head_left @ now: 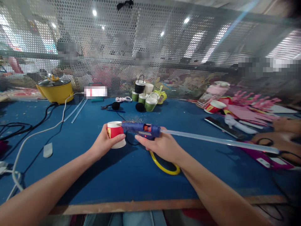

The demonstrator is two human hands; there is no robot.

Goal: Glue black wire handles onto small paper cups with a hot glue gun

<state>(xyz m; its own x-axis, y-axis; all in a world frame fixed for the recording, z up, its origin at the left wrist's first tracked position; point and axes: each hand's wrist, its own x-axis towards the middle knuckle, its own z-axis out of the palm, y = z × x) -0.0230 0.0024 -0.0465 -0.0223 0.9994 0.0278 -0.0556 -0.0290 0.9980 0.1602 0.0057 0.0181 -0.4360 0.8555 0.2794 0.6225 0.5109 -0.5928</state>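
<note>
Cables [35,135] are seen trailing over the left side of the blue table [94,182], at whose back edge a yellow pot [55,89] is set. Near the middle of the table, a red paper cup [115,135] is grasped around its side by the left hand [103,144], fingers closed about it. The cup's upper edge is met by the nozzle of a blue glue gun [141,128], which is gripped in the right hand [162,146]. A long clear glue stick [218,141] is seen projecting rightward from the gun's back. A yellow cord [164,164] is looped beneath the right wrist. At the far right, pink foam pieces [254,106] are spread, and another person's hand [285,125] is rested beside them.
</note>
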